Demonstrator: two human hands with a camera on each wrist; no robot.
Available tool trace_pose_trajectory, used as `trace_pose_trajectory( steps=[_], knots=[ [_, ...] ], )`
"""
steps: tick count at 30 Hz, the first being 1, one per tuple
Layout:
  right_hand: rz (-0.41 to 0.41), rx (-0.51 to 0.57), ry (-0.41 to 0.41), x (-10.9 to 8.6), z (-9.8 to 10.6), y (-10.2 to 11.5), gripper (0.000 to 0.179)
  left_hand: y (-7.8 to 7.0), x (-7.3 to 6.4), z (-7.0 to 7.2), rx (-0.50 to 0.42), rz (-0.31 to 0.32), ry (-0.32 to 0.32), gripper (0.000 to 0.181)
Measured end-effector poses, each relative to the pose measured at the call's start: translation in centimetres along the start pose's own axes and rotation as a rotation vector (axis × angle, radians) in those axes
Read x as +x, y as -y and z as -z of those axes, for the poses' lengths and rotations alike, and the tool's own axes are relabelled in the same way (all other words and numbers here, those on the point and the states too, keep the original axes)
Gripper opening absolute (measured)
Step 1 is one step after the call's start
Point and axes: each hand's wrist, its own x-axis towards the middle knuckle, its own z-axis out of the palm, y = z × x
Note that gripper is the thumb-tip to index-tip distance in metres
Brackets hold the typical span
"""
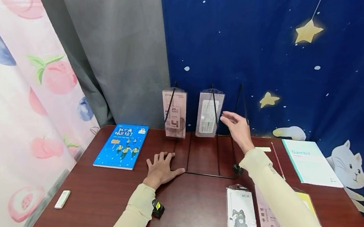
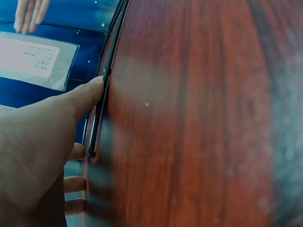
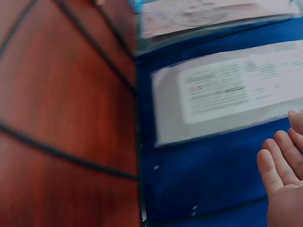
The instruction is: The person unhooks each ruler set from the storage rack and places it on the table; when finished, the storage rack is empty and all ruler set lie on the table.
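Observation:
A black wire rack [image 1: 209, 174] stands at the back of the table. From its hooks hang a pink flat package [image 1: 174, 123] and, to the right, a clear package with a white label [image 1: 206, 115]. My left hand [image 1: 160, 170] rests on the tabletop with fingers spread; its thumb touches the rack's base wire [image 2: 99, 111]. Beside the labelled package, my right hand [image 1: 239, 129] is raised, holding nothing. In the right wrist view, its relaxed fingers [image 3: 280, 161] are apart from the labelled package [image 3: 213, 92].
A blue book [image 1: 120, 149] and a white eraser-like block [image 1: 62, 199] lie left. At front right are a cat-print package [image 1: 240, 211], a pink package [image 1: 266, 215] and a yellow one [image 1: 306, 201], partly behind my sleeve. Right are a red pencil [image 1: 277, 159] and a notebook [image 1: 312, 162].

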Motion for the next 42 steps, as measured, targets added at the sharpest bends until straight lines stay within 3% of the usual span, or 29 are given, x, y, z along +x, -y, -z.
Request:
trace_pose_trajectory(
  steps=[6,13,28,42],
  knots=[
    [0.047,0.065,-0.021,1.6,-0.7,1.5,0.035,-0.2,0.0,0.2,-0.004,0.002,0.011,0.080],
    [0.043,0.035,-0.012,1.3,-0.8,1.9,0.030,0.0,-0.1,0.2,-0.007,0.000,0.005,0.079],
    [0.052,0.042,0.054,-2.1,-0.2,2.8,0.028,-0.1,-0.1,0.2,0.003,0.003,-0.006,0.079],
    [0.030,0.087,0.052,-5.3,0.5,3.0,0.029,0.0,0.1,0.0,0.006,0.003,0.010,0.082]
  ],
)
